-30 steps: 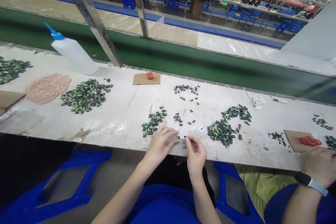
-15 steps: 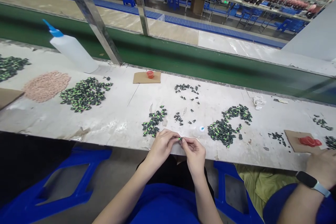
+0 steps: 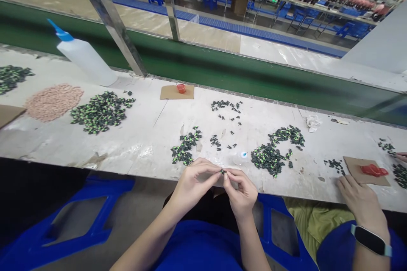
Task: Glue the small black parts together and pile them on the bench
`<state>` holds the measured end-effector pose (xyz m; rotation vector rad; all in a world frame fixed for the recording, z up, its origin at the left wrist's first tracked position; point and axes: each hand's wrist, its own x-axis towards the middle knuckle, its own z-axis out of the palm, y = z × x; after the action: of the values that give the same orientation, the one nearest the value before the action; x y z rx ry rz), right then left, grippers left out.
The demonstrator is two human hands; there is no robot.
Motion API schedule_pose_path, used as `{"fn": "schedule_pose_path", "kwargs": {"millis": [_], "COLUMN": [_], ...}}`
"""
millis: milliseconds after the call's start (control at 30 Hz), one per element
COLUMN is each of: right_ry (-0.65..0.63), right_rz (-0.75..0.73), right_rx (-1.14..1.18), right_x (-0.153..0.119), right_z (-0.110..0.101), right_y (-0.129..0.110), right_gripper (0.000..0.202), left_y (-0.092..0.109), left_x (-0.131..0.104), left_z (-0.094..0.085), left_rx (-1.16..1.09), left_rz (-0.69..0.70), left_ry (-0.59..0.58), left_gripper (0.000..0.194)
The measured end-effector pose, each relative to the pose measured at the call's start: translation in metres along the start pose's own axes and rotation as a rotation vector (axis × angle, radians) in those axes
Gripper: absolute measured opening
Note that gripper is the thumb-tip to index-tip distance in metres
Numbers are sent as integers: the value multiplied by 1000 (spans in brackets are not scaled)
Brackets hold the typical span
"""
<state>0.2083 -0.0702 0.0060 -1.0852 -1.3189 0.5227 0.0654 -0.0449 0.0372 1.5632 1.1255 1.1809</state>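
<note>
Near the table's front edge, my left hand (image 3: 194,181) and my right hand (image 3: 241,189) meet with their fingertips pinched. Between them is a small black-and-green piece (image 3: 222,171), largely hidden by the fingers; its exact kind is too small to make out. Just beyond my left hand lies a small pile of black-and-green pieces (image 3: 184,148). A small clear bottle with a blue tip (image 3: 241,158) is close to my right hand, and a larger pile of similar pieces (image 3: 269,159) lies to its right. Loose small black parts (image 3: 215,142) are scattered ahead.
A big white bottle with a blue nozzle (image 3: 87,61) stands left, behind a pink pile (image 3: 54,102) and another black-and-green pile (image 3: 100,112). A red cup (image 3: 181,88) sits on cardboard (image 3: 168,92). At right, a co-worker's hand (image 3: 361,199) rests by cardboard (image 3: 352,165).
My hands have shifted slightly right with the small piece, fingers still pinched on it. The co-worker's watch-wearing arm has moved left, its hand now at the table edge.
</note>
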Motion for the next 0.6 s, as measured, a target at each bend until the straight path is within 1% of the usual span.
{"fn": "schedule_pose_path", "kwargs": {"millis": [100,200,300,467,600], "right_ry": [-6,-16,-21,41,6], "right_rz": [-89,-63,37,225,367], "right_rx": [6,17,32,90,161], "right_x": [5,8,8,6,9], "right_z": [-4,-7,-10,-12,-12], "right_y": [-6,-10,-11,-13,-19], "right_gripper": [21,23,22,20,21], "left_y": [10,16,17,14,16], "left_x": [-4,-7,-7,-3,-1], "left_z": [4,8,8,3,1], "left_rx": [17,71,138,296,413], "left_rz": [-18,-20,32,216,293], "left_ry": [64,111,86,-64,-50], "left_gripper": [9,14,17,13,20]}}
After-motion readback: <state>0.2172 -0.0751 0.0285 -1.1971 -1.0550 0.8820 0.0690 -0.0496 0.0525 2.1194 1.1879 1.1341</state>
